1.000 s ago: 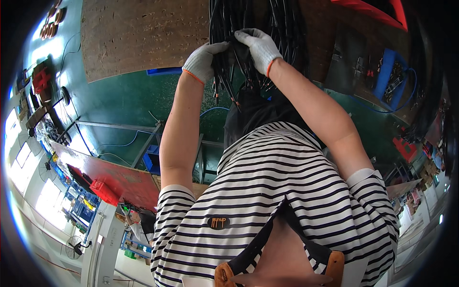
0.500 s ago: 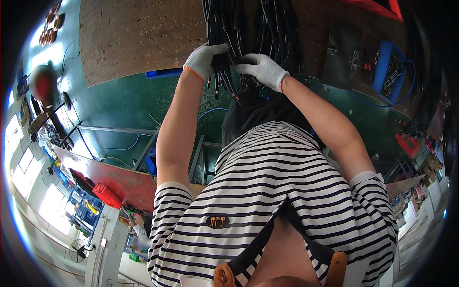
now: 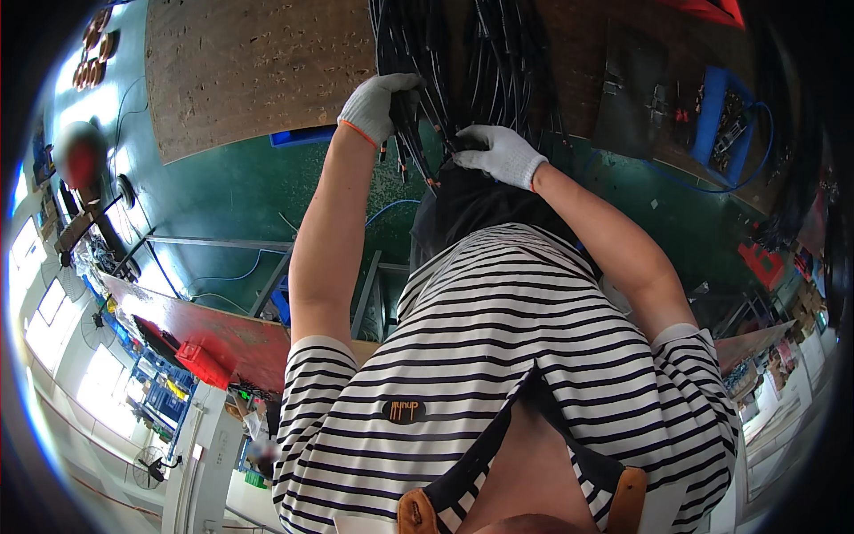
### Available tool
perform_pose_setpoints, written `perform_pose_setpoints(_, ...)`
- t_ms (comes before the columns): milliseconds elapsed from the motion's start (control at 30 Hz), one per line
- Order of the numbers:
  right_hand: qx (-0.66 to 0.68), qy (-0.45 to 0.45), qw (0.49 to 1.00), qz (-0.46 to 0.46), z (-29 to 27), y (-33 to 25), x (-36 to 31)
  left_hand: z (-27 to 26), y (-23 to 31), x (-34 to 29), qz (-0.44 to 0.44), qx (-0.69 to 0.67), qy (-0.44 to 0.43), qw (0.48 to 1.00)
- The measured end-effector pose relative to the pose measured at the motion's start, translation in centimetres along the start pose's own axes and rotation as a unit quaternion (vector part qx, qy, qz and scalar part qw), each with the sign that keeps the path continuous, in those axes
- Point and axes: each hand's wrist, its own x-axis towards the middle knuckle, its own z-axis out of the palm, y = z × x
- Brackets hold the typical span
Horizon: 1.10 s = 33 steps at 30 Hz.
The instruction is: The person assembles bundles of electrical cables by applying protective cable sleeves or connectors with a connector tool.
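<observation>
My left hand (image 3: 379,109), in a white knit glove with an orange cuff, is wrapped round the near end of a bundle of black cables (image 3: 411,44). The cable tips, some copper-coloured, hang past the edge of the wooden table. My right hand (image 3: 503,157), gloved the same way, is closed at the bundle's right side, its thumb and fingers pinching what looks like the end of one black cable; the fingertips show only in part. A second spread of black cables (image 3: 503,62) lies on the table just beyond my right hand.
The brown wooden table (image 3: 258,71) runs across the far side. At its right are a dark mat (image 3: 633,89) and a blue bin (image 3: 712,116) of small metal parts. Beneath is a green floor (image 3: 240,182). A red bin (image 3: 205,360) sits on a bench behind at left.
My right hand has moved toward me and slightly right, away from the left hand. The left hand keeps its hold on the bundle, shifting slightly away from me.
</observation>
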Motion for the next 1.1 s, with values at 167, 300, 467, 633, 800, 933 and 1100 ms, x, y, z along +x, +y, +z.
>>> perform_pose_setpoints(167, 0.015, -0.014, 1.000, 0.000, -0.2, 0.0, -0.2, 0.0, -0.3, 0.2, 0.007, -0.007, 0.005, 1.000)
perform_pose_setpoints(300, 0.059, -0.035, 0.995, 0.066, -0.3, -1.7, -0.7, -0.3, -0.3, 0.0, 0.007, 0.008, -0.001, 1.000)
perform_pose_setpoints(467, -0.038, 0.016, 0.999, -0.031, 0.4, 0.1, 0.3, 0.5, 0.2, -0.7, -0.001, 0.007, -0.001, 1.000)
perform_pose_setpoints(633, 0.083, -0.017, 0.996, 0.036, 0.6, -2.3, -1.1, -0.2, 0.3, -0.7, 0.009, 0.013, -0.010, 1.000)
perform_pose_setpoints(800, 0.194, -0.015, 0.980, 0.031, 0.6, -2.7, -1.8, -0.4, 0.3, -0.4, 0.011, 0.013, -0.002, 1.000)
perform_pose_setpoints(933, 0.191, -0.010, 0.981, 0.044, 0.5, -2.0, -0.7, 0.1, 0.5, -1.1, 0.033, 0.018, -0.014, 0.999)
perform_pose_setpoints(1100, 0.192, -0.015, 0.980, 0.059, 1.1, -3.5, 1.9, -0.4, 0.1, -0.5, 0.022, 0.025, -0.014, 0.999)
